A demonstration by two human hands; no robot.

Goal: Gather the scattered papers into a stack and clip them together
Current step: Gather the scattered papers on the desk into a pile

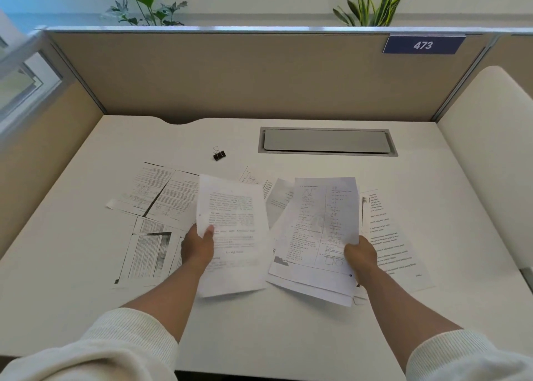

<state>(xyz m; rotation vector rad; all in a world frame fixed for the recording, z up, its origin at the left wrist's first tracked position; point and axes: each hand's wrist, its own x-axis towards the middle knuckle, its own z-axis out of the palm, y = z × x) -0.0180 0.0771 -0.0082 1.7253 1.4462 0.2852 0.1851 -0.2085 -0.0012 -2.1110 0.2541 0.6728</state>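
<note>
My left hand (199, 243) pinches a single printed sheet (233, 230) by its left edge and holds it lifted over the desk. My right hand (360, 255) grips a small bundle of printed sheets (317, 230) at its right edge, also raised. More papers lie flat on the white desk (72, 236): two overlapping sheets at the left (161, 193), a dark photocopied sheet (150, 253) under my left forearm, a text sheet at the right (389, 236), and some partly hidden behind the held ones (256, 178). A black binder clip (219, 154) stands alone farther back.
A grey cable-tray lid (327, 139) is set into the desk at the back right. Beige partition walls (230, 72) enclose the desk on three sides, with a blue "473" sign (422, 45). Plants (147, 5) rise behind the partition.
</note>
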